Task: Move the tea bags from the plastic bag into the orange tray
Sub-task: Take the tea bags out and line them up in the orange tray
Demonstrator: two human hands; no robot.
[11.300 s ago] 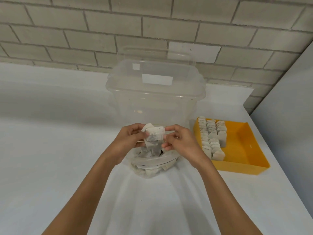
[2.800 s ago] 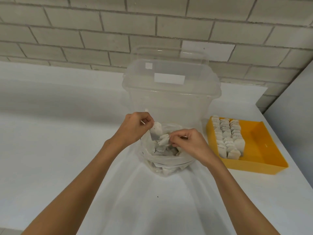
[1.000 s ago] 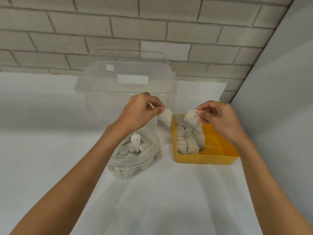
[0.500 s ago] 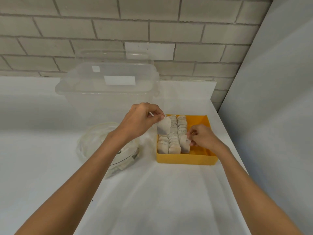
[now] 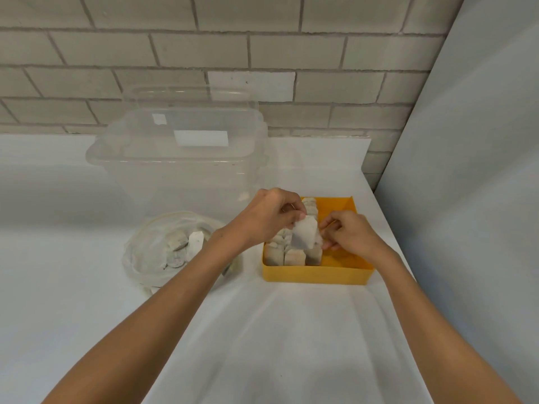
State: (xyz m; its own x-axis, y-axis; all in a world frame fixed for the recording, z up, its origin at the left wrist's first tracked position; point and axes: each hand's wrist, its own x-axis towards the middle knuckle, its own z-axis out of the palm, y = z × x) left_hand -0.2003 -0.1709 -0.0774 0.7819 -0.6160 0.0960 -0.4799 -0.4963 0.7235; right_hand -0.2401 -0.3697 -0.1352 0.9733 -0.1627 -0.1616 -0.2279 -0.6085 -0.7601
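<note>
The orange tray [image 5: 316,274] sits on the white table and holds three rows of tea bags [image 5: 284,255] along its left side. My left hand [image 5: 269,218] pinches one tea bag [image 5: 304,236] by its top corner, dangling it above the rows. My right hand [image 5: 348,234] is inside the tray just to the right, its curled fingertips at the front of the third row, apparently pinching a tea bag there; the dangling bag hides the contact. The open plastic bag [image 5: 145,255] lies to the left of the tray with several tea bags [image 5: 186,246] inside.
A large clear plastic tub [image 5: 180,167] with a lid stands behind the bag and the tray. A brick wall runs along the back. A grey panel [image 5: 472,176] closes off the table's right side, close to the tray.
My left hand has carried its tea bag rightward and lower, over the rows in the tray. My right hand stays at the third row.
</note>
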